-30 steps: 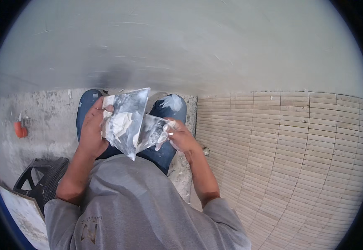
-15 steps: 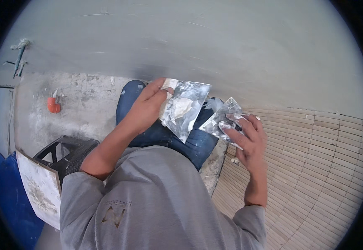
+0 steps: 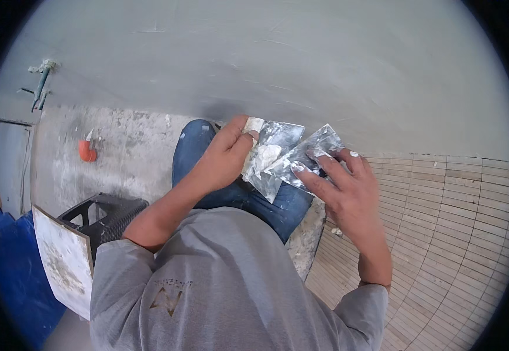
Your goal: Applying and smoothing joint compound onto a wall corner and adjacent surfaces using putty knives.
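Observation:
My left hand grips a flat metal putty knife by its pale edge, fingers and thumb closed on it. A lump of white putty lies on that blade. My right hand holds a second flat metal scraper, smeared with white, its fingers laid along the plate. The scraper's left corner overlaps the putty knife beside the lump; whether they touch is hard to tell. White putty marks the right fingertips. Both tools are above my knees in blue jeans.
A smooth grey wall rises just ahead. At left are an orange pipe elbow, a dark plastic stool, a stained white board and blue sheeting. Narrow beige tiles cover the floor at right.
The scraper in my right hand has moved left and now overlaps the putty knife; a gap showed between them before. The whole view has shifted slightly, with the surroundings appearing further right.

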A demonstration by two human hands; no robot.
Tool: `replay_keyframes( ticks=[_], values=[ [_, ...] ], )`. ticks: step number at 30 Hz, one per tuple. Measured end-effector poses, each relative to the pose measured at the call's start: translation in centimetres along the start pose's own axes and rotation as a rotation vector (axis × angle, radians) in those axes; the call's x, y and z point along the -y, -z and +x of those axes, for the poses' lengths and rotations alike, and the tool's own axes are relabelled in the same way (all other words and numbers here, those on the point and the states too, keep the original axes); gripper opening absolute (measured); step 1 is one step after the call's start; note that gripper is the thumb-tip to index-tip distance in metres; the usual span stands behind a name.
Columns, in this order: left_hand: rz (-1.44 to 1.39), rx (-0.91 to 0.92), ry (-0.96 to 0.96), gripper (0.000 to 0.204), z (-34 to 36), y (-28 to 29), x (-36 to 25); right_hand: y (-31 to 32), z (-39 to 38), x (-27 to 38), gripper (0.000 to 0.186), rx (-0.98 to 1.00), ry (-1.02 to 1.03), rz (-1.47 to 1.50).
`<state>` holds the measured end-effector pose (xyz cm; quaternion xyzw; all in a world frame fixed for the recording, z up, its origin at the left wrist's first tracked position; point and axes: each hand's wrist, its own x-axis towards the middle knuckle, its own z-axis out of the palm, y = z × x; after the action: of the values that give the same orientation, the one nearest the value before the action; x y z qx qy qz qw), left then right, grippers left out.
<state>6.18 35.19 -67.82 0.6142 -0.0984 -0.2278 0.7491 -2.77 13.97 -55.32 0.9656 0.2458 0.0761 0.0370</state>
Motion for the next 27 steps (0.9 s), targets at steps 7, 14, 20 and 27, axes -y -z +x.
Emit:
replay_keyframes(
  ticks=[7,14,20,27],
  values=[
    [0.122,-0.010,-0.084,0.030,0.1,-1.0,-0.9,-0.1,-0.5,0.3,0.036,0.075,0.033,0.004],
    [0.243,-0.187,-0.146,0.025,0.6,-0.8,-0.3,-0.1,-1.3,0.2,0.036,0.195,-0.012,0.056],
    [-0.109,-0.275,-0.106,0.029,0.0,0.9,0.6,-2.9,-3.5,-1.6,0.053,0.019,-0.190,0.591],
    [-0.360,-0.454,-0.110,0.018,-0.7,-2.4,2.1,-8.3,-1.9,3.9,0.064,-0.376,-0.282,0.613]
  ],
)
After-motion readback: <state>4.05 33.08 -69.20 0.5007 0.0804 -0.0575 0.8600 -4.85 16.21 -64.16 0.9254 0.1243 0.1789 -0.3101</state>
